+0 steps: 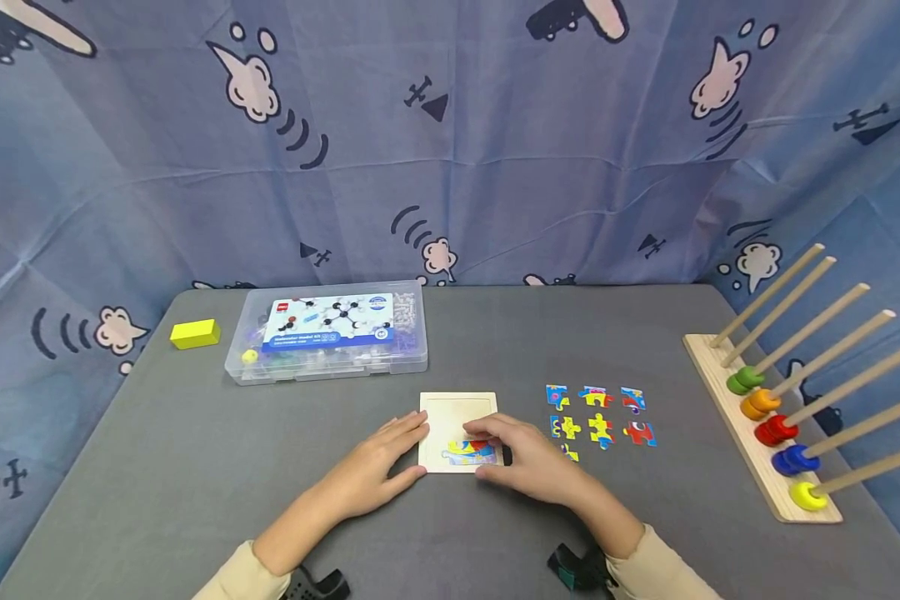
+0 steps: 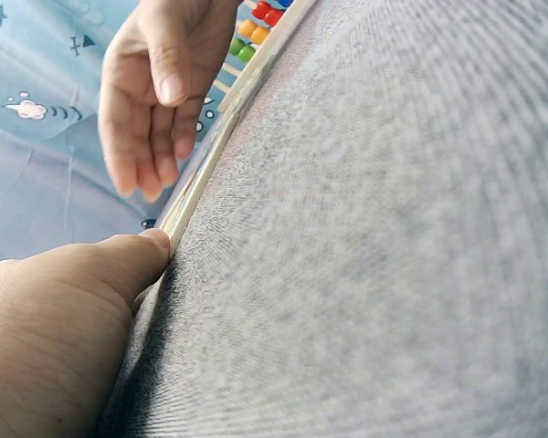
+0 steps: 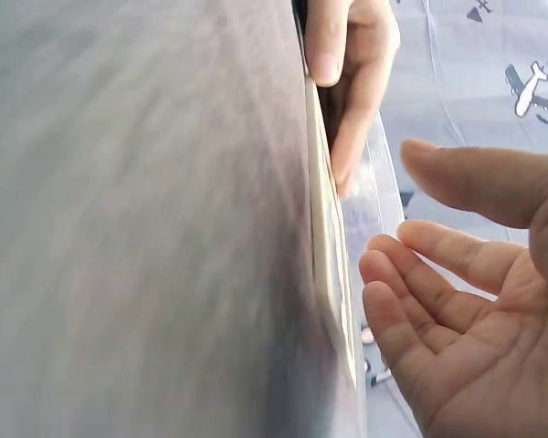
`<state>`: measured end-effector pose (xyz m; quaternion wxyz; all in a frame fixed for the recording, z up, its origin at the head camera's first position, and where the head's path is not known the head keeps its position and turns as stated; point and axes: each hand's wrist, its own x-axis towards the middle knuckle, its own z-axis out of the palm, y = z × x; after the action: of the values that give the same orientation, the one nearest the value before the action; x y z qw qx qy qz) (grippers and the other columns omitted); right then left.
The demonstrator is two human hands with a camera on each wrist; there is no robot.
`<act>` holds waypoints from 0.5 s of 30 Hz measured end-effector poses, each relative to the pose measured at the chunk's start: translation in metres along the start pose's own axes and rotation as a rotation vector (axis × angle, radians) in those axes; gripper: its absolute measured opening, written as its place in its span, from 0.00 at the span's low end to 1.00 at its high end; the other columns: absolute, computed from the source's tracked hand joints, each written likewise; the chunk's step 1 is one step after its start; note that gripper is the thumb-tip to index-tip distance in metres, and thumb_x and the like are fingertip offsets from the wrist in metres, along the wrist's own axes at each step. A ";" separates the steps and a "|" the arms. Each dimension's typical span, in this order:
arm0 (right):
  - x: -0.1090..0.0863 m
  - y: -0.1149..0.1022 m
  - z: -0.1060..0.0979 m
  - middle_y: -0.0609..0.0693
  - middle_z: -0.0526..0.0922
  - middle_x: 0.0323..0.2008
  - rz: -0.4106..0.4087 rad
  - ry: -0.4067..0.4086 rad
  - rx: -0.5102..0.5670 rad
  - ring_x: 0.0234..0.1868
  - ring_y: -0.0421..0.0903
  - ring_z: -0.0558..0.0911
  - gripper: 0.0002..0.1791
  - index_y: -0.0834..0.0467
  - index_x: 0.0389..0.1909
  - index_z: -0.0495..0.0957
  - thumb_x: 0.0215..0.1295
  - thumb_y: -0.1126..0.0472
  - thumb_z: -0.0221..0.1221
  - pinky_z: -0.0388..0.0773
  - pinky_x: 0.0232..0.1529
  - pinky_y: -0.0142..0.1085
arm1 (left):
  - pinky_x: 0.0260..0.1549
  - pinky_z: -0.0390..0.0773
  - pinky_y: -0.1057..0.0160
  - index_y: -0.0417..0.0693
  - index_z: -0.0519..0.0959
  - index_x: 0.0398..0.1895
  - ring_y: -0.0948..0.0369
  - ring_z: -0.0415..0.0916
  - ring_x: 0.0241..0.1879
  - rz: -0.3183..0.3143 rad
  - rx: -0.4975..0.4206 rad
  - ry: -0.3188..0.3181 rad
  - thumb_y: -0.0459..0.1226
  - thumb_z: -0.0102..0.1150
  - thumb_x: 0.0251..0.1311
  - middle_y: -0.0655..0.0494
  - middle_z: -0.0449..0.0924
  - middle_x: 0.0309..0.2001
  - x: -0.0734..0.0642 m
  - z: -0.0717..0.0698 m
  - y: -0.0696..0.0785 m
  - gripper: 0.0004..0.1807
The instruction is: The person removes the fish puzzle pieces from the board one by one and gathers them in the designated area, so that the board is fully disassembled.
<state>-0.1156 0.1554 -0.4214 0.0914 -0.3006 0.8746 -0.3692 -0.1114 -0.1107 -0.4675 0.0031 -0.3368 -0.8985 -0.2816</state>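
A small wooden puzzle board [image 1: 450,415] with a raised border lies on the grey table. Colourful puzzle pieces [image 1: 468,453] fill part of its near side. My left hand [image 1: 375,467] rests against the board's left edge, fingers fairly straight, its thumb [image 2: 132,260] touching the edge near the close corner. Over the board's right side hovers my right hand [image 1: 532,458], loosely bent; in the right wrist view nothing shows between its thumb and fingers [image 3: 429,292]. Several loose jigsaw pieces [image 1: 600,430] lie in rows to the right, the nearest partly hidden by the right hand.
A clear plastic case [image 1: 326,367] with a molecular model label stands at the back left, beside a yellow block [image 1: 195,334]. On the right is a wooden peg stand [image 1: 750,450] with coloured rings and tilted-looking rods. A patterned blue curtain [image 1: 450,167] hangs behind the table.
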 end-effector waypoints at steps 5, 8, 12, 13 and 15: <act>0.012 -0.006 0.009 0.49 0.79 0.51 -0.009 -0.026 -0.080 0.49 0.43 0.78 0.27 0.59 0.57 0.74 0.55 0.60 0.67 0.78 0.53 0.39 | 0.69 0.61 0.52 0.42 0.67 0.67 0.57 0.58 0.70 0.006 -0.006 0.003 0.46 0.56 0.64 0.52 0.62 0.70 0.000 0.001 0.000 0.30; 0.016 -0.008 0.013 0.49 0.79 0.49 -0.009 -0.030 -0.123 0.46 0.44 0.78 0.25 0.59 0.55 0.75 0.54 0.61 0.67 0.78 0.50 0.39 | 0.69 0.60 0.52 0.42 0.67 0.66 0.57 0.58 0.70 0.011 -0.014 0.007 0.46 0.56 0.64 0.52 0.62 0.70 0.000 0.001 0.000 0.30; 0.018 -0.010 0.015 0.50 0.79 0.45 -0.002 -0.033 -0.144 0.43 0.44 0.77 0.23 0.60 0.50 0.77 0.52 0.63 0.68 0.78 0.48 0.37 | 0.69 0.60 0.52 0.42 0.67 0.66 0.57 0.58 0.70 0.010 -0.019 0.009 0.46 0.56 0.64 0.52 0.62 0.70 0.000 0.001 0.001 0.30; 0.019 -0.010 0.016 0.50 0.79 0.45 0.003 -0.035 -0.146 0.43 0.44 0.77 0.22 0.60 0.50 0.77 0.52 0.63 0.68 0.77 0.47 0.37 | 0.69 0.60 0.52 0.42 0.67 0.66 0.57 0.58 0.70 0.010 -0.019 0.009 0.46 0.56 0.64 0.52 0.62 0.70 0.000 0.001 0.001 0.30; 0.020 -0.011 0.017 0.49 0.78 0.44 0.014 -0.039 -0.154 0.43 0.43 0.76 0.22 0.60 0.49 0.77 0.51 0.63 0.68 0.77 0.47 0.38 | 0.69 0.60 0.52 0.42 0.68 0.66 0.57 0.58 0.70 0.011 -0.018 0.010 0.45 0.56 0.64 0.51 0.63 0.70 0.000 0.001 0.000 0.30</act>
<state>-0.1197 0.1277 -0.4239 0.0875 -0.3077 0.9006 -0.2944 -0.1109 -0.1102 -0.4679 0.0063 -0.3405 -0.8940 -0.2912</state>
